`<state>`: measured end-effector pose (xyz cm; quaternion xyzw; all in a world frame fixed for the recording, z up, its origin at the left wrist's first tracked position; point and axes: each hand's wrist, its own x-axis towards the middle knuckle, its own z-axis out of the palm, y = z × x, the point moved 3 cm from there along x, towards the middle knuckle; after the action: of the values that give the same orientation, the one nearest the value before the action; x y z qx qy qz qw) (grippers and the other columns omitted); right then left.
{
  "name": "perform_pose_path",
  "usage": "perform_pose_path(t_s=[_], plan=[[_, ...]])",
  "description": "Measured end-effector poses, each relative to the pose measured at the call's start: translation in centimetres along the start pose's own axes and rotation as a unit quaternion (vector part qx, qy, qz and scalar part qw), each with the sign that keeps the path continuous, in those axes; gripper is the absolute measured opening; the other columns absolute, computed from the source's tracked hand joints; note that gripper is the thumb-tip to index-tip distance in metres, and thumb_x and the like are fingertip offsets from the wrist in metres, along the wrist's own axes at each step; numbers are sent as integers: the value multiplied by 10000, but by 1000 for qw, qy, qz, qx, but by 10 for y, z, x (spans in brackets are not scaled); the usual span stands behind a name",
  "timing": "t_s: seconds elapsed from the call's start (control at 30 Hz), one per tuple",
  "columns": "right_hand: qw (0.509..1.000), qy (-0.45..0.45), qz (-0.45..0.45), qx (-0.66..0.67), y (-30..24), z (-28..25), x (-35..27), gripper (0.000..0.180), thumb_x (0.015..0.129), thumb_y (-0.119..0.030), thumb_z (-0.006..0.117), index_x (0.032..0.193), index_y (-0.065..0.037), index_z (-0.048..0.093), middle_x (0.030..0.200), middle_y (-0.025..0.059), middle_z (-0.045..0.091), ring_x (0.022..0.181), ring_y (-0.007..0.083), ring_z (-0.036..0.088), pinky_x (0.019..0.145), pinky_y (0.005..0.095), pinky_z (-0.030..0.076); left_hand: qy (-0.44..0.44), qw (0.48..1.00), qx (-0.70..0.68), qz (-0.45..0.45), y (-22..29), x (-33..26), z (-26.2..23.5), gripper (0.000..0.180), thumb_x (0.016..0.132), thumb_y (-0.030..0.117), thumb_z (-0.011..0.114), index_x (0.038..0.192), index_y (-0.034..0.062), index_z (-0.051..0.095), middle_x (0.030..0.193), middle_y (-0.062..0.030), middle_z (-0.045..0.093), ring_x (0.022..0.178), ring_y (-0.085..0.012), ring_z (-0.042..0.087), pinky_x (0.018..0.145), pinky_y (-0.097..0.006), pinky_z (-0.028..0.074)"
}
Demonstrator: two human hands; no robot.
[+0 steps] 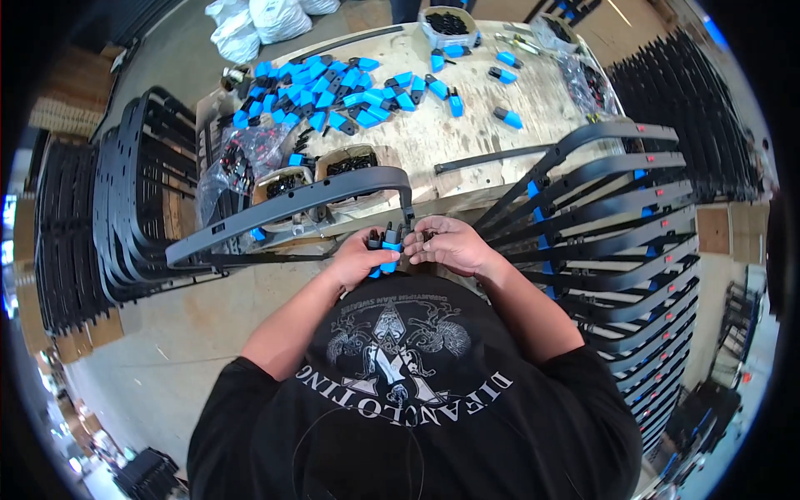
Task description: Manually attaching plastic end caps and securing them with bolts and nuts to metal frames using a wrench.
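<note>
In front of my body, my left hand (357, 258) is closed around a few blue-and-black plastic pieces (389, 255), their black prongs pointing up. Close beside it, my right hand (452, 247) has its thumb and fingers drawn together; whatever is between the fingertips is too small to make out. A bent black metal frame (292, 200) lies across the near edge of the table, and its curved end comes down just above both hands. I cannot tell whether the right fingertips touch that end.
On the wooden table (408, 142) lies a heap of blue-and-black pieces (321, 87). Boxes of small black parts (352, 163) stand at the near edge, a tub (448, 25) at the far one. Black frames are stacked right (633, 250) and left (125, 192). White sacks (258, 25) lie beyond.
</note>
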<state>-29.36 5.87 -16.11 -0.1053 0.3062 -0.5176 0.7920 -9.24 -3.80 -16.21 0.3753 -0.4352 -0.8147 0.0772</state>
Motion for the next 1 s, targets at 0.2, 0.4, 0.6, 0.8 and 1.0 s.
perform_pose_path(t_s=[0.2, 0.4, 0.6, 0.8, 1.0], plan=[[995, 3, -18, -93, -12, 2, -1, 427, 879, 53, 631, 1287, 37, 507, 1250, 197, 613, 1101, 292, 667, 967, 430, 544, -8, 995, 103, -6, 8, 8, -5, 520, 784, 226, 867, 1193, 13, 625, 1012, -52, 675, 860, -124, 638, 754, -284, 532], [996, -27, 14, -81, -19, 7, -2, 427, 926, -68, 659, 1310, 61, 524, 1204, 179, 638, 1074, 256, 671, 933, 392, 557, 0, 996, 92, -17, 9, 13, -10, 461, 796, 195, 856, 1153, 12, 628, 977, -53, 685, 834, -116, 642, 757, -283, 538], [989, 11, 63, -131, -24, -2, -1, 320, 994, -150, 592, 1257, 31, 565, 1042, 106, 663, 938, 208, 656, 777, 337, 546, -7, 994, 110, -16, 12, 18, -7, 411, 825, 176, 838, 1128, 18, 610, 959, -47, 679, 834, -122, 654, 759, -286, 554], [980, 80, 42, -175, -15, -16, 5, 193, 1004, -158, 572, 1116, -14, 635, 943, 72, 625, 810, 176, 580, 678, 334, 476, 16, 994, 95, -40, -11, 29, -11, 515, 785, 207, 864, 1175, -23, 619, 947, -65, 690, 811, -126, 655, 738, -290, 546], [993, 47, 27, -102, -12, -19, 6, 210, 988, -129, 564, 1095, 34, 640, 807, 37, 576, 711, 118, 534, 607, 278, 414, 24, 995, 92, -30, -19, 33, -1, 557, 782, 203, 864, 1208, -34, 595, 956, -83, 694, 814, -136, 662, 735, -292, 549]])
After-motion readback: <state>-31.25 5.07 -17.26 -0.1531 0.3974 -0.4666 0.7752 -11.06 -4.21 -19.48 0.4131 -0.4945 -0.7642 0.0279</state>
